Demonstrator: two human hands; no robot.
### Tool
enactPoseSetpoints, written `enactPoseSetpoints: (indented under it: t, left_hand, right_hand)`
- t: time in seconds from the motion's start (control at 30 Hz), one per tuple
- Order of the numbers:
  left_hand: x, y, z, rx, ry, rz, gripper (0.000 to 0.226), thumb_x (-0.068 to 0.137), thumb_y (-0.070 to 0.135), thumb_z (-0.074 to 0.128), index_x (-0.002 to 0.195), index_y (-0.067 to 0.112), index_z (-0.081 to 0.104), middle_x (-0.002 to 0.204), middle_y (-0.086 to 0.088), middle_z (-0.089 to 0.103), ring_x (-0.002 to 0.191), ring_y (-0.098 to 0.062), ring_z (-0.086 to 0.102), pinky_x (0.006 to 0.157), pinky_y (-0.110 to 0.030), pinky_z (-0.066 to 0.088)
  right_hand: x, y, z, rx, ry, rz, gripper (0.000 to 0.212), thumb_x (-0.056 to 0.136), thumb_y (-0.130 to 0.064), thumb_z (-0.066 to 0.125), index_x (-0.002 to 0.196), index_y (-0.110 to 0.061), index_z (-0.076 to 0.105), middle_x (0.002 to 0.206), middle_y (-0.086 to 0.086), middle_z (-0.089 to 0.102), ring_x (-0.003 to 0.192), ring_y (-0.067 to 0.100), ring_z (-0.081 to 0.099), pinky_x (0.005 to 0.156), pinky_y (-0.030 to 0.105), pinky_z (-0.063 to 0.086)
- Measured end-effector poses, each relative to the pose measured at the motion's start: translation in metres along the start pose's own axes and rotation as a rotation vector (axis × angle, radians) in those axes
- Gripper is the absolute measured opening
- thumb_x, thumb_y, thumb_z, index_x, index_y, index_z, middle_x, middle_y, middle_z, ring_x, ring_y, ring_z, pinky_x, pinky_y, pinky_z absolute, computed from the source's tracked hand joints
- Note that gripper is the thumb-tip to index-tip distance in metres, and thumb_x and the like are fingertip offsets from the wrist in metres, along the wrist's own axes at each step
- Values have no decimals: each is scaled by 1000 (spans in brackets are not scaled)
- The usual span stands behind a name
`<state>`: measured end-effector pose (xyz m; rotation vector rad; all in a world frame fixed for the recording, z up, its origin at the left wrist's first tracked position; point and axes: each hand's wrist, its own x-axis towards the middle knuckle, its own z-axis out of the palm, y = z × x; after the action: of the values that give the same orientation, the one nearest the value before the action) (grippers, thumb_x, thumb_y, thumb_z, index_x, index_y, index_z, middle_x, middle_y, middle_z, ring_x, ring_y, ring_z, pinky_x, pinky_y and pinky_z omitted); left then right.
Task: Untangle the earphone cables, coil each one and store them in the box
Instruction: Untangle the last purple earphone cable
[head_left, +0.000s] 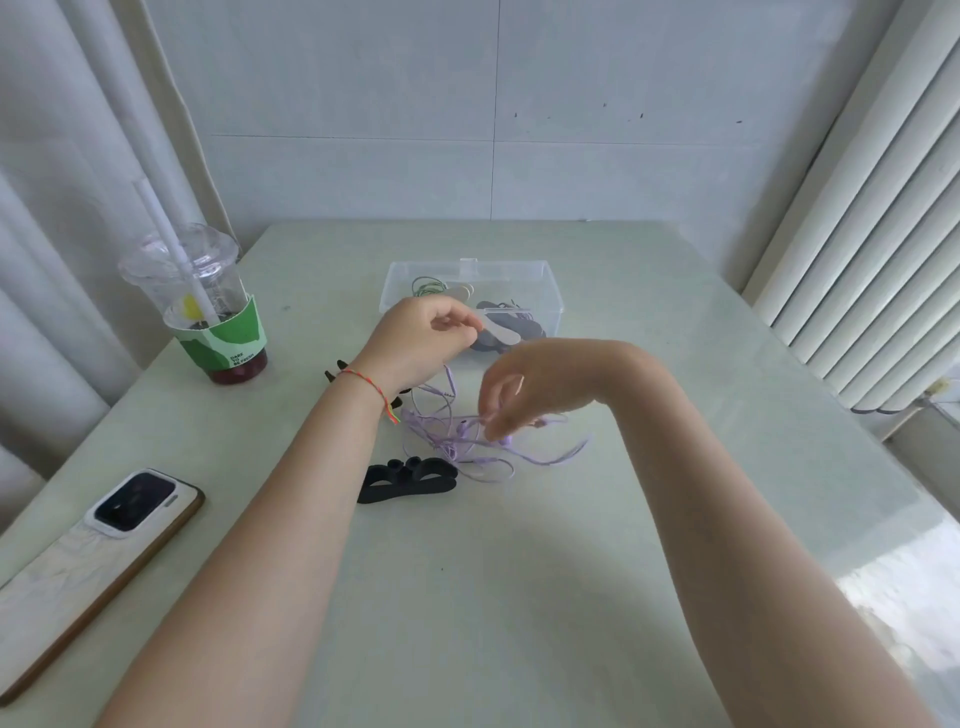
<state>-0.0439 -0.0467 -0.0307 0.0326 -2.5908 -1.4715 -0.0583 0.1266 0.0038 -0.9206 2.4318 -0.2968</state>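
Observation:
A tangled purple earphone cable (467, 447) lies loose on the pale green table (519, 571), in front of a clear plastic box (550, 291). Inside the box sit a coiled green cable (428, 286), some dark pieces and beige flat sticks. My left hand (415, 338) is raised near the box's front wall with its fingers curled, and a purple strand hangs down from under it. My right hand (530, 384) points its fingers downward and pinches the purple cable near an earbud. The tangle is partly hidden behind my right fingers.
A black foam toe separator (410, 478) lies just left of the tangle. A black claw clip (337, 370) peeks out behind my left wrist. A lidded drink cup with a straw (208, 312) stands at the far left, and a phone (104, 545) lies at the near left edge.

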Motion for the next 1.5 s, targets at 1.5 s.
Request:
enactPoseSetpoints:
  t: [1.5]
  left_hand:
    - [-7, 16, -11, -556, -260, -167, 24, 96, 22, 55, 74, 16, 64, 58, 2, 35, 46, -12, 27, 45, -23, 26]
  right_hand:
    - [-1, -3, -11, 635, 605, 41, 28, 82, -36, 74, 75, -8, 70, 64, 2, 54, 63, 16, 44, 57, 25, 38]
